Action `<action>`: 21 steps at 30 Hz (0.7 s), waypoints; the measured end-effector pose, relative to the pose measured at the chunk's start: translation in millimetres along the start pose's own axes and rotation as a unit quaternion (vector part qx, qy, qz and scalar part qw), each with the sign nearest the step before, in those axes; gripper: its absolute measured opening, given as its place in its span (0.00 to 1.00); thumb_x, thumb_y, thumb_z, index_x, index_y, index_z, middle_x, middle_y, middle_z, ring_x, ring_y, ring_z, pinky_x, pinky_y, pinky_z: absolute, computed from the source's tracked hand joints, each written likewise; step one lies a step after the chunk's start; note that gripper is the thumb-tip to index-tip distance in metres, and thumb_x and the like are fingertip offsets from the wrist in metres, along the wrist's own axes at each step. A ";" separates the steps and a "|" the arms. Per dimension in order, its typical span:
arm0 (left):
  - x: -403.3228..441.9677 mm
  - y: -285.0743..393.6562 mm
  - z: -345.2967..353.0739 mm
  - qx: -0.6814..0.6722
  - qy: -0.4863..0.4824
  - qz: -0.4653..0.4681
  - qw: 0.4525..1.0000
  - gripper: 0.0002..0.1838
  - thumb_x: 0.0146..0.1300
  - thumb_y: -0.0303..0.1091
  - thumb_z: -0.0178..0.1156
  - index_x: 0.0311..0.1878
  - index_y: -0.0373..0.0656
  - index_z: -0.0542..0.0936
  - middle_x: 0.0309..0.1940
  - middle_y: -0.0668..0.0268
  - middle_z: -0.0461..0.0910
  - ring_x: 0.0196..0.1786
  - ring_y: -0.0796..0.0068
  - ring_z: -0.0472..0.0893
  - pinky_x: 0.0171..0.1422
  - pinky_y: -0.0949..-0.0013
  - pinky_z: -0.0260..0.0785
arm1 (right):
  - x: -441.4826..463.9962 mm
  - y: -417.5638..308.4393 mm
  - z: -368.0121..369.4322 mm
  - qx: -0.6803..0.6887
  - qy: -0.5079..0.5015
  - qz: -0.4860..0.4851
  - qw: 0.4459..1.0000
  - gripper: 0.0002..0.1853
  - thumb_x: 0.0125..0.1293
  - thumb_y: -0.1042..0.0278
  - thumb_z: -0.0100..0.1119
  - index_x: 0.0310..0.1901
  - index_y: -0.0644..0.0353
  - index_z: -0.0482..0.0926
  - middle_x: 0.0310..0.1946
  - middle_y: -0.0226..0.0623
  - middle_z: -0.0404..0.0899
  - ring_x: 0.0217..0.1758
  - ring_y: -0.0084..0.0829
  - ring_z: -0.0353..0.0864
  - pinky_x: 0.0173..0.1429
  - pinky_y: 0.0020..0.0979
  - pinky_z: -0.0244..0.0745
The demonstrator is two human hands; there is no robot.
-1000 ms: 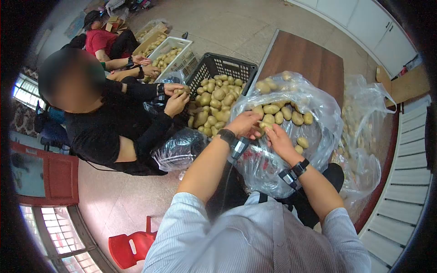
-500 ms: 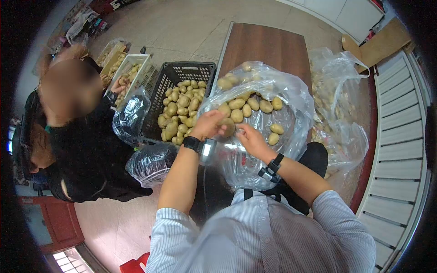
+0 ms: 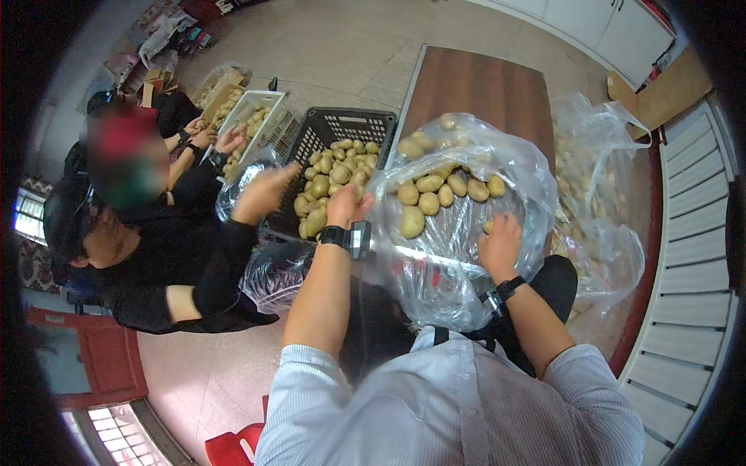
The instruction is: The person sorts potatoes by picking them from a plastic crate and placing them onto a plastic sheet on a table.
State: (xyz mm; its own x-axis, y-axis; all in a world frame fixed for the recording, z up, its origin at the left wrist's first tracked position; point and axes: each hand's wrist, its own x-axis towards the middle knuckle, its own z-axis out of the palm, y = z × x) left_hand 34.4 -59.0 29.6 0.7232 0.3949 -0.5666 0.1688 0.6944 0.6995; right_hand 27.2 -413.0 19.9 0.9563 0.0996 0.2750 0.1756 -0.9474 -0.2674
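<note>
My left hand [image 3: 349, 208] is between the black crate and the clear plastic bag, its fingers apart and near the potatoes at the crate's edge. My right hand [image 3: 501, 247] is over the bag with its fingers closed round a potato [image 3: 488, 226], mostly hidden by the hand. Beside them, a large potato [image 3: 412, 222] lies on the bag [image 3: 458, 272], below a row of several others. The black crate [image 3: 311, 128], heaped with potatoes, stands to the left of the bag.
A brown table [image 3: 482, 85] lies under the bag. Another clear bag [image 3: 594, 179] of potatoes stands at right. On the left, a co-worker in black [image 3: 171, 272] reaches an arm toward the crate, near a white crate [image 3: 268, 99]. A red stool [image 3: 233, 446] shows at the bottom.
The potato between my hands now lies on the bag. My left hand has moved toward the crate, and my right hand has moved right onto a potato. A co-worker's arm has come nearer.
</note>
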 end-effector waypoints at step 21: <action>80.7 -18.9 -116.4 0.549 0.077 0.365 0.748 0.17 0.51 0.39 0.71 0.33 0.39 0.75 0.25 0.61 0.74 0.29 0.69 0.72 0.34 0.65 0.68 | 8.6 0.9 25.7 0.169 -0.072 -0.041 0.982 0.24 0.57 0.75 0.59 0.57 0.59 0.69 0.53 0.49 0.69 0.55 0.51 0.71 0.59 0.43 0.67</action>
State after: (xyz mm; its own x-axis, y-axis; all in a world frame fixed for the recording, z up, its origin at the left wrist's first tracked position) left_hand 11.6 29.7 -80.1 0.8194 0.5511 0.1575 0.2755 -0.6197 0.7349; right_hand 41.6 -405.2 -1.8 0.9547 0.2364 0.1806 0.2973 -0.7814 -0.5486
